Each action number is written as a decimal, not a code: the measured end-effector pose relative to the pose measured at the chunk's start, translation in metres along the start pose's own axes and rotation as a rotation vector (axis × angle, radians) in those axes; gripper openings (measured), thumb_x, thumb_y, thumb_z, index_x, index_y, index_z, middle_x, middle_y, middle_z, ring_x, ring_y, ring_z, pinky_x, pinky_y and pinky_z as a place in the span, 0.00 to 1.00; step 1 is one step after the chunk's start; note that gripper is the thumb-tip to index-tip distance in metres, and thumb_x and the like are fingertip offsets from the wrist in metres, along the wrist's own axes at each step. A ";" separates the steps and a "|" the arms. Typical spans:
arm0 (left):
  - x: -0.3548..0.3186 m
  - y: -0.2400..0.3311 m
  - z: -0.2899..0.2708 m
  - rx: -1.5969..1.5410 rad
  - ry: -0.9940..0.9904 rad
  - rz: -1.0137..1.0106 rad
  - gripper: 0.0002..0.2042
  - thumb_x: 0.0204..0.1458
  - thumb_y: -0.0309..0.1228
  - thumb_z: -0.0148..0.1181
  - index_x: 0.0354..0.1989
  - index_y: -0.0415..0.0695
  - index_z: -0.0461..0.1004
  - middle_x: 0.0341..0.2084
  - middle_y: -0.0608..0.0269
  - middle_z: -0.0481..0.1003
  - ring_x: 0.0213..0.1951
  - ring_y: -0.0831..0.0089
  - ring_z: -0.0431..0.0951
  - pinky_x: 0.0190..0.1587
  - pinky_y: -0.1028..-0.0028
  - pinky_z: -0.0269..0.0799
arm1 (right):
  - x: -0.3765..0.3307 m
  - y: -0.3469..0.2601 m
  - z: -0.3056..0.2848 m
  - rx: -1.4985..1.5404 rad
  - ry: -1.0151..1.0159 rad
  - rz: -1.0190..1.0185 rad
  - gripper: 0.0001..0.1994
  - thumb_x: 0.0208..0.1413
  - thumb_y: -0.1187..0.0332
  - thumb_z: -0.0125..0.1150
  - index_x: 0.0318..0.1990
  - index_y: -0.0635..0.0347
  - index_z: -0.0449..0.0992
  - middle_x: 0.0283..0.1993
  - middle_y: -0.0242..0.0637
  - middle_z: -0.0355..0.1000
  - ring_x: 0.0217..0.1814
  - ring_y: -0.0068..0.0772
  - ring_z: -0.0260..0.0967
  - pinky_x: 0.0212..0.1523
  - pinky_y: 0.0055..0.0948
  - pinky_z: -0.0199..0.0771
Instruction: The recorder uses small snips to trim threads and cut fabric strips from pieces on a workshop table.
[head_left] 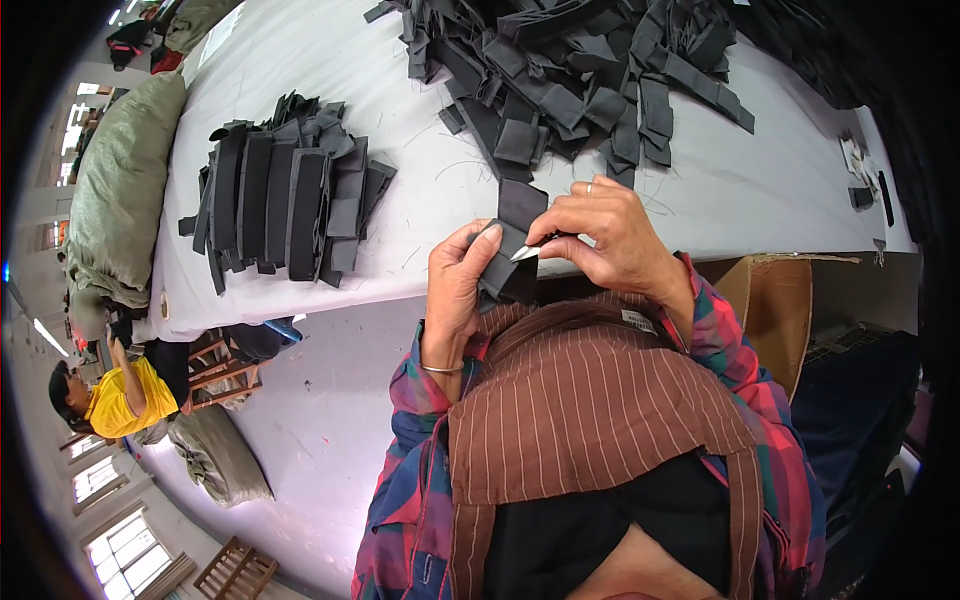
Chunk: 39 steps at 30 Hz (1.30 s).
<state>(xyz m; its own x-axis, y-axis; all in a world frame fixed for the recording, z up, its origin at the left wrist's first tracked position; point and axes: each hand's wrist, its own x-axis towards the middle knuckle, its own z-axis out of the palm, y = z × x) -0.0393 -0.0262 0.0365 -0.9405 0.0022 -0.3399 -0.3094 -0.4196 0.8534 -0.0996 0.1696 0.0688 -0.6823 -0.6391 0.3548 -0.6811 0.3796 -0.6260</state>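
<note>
My left hand (456, 278) pinches a dark grey fabric strip (497, 268) at the table's near edge, thumb on top. In my right hand (622, 232) is a pair of small thread snips (525, 253), their silver pointed tips lying against the strip. The fingers cover most of the snips. Just beyond my hands, a loose heap of similar dark fabric strips (560, 95) spreads over the table, and its nearest pieces come close to the strip that I hold. Left of my hands stands a neater stack of dark strips (280, 195), set in rows.
The white-covered table (410, 215) holds loose threads. A stuffed green sack (125, 190) rests along its left end. A cardboard box (780, 310) stands under the table at right. On the left, a person in a yellow top (125, 400) sits near a wooden chair (215, 372) and another sack (220, 460).
</note>
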 end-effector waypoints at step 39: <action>-0.010 0.002 0.002 0.307 0.072 0.294 0.07 0.52 0.21 0.61 0.34 0.38 0.68 0.26 0.63 0.74 0.26 0.79 0.75 0.31 0.81 0.70 | 0.006 -0.023 0.009 0.461 0.206 0.248 0.13 0.52 0.68 0.65 0.43 0.63 0.75 0.37 0.34 0.73 0.36 0.24 0.68 0.41 0.23 0.69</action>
<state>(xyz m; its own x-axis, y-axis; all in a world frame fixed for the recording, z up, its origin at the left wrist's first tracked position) -0.0309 -0.0252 0.0421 -0.9860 -0.1450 -0.0820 -0.0673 -0.1037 0.9923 -0.0857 0.1516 0.0789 -0.8767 -0.4064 0.2573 -0.3385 0.1411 -0.9303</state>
